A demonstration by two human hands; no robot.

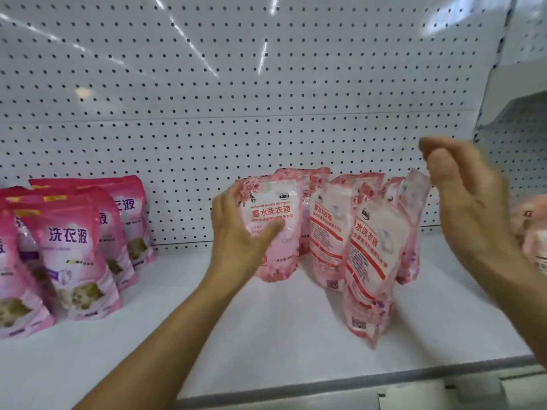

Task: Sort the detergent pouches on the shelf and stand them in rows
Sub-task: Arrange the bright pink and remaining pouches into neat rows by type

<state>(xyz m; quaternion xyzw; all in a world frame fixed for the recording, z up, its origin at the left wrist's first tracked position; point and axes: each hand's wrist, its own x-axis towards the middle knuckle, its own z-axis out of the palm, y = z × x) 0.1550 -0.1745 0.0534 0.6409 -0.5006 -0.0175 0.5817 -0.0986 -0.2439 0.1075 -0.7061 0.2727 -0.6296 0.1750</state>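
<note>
Gripping a pale pink pouch (270, 223) upright on the white shelf (266, 335), the left hand (236, 235) curls round it; the right hand (467, 199) hangs loose-fingered, holding nothing, beside the right-hand pouches (376, 253).

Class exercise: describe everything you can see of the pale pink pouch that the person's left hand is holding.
The pale pink pouch is a soft, glossy plastic pack printed with pink blossoms, a white panel and red lettering. It looks full, stands upright and shows its front to the camera. The left hand grips its left edge, thumb across the front. Its base meets the white shelf, at the left end of a cluster of similar pouches.
</note>
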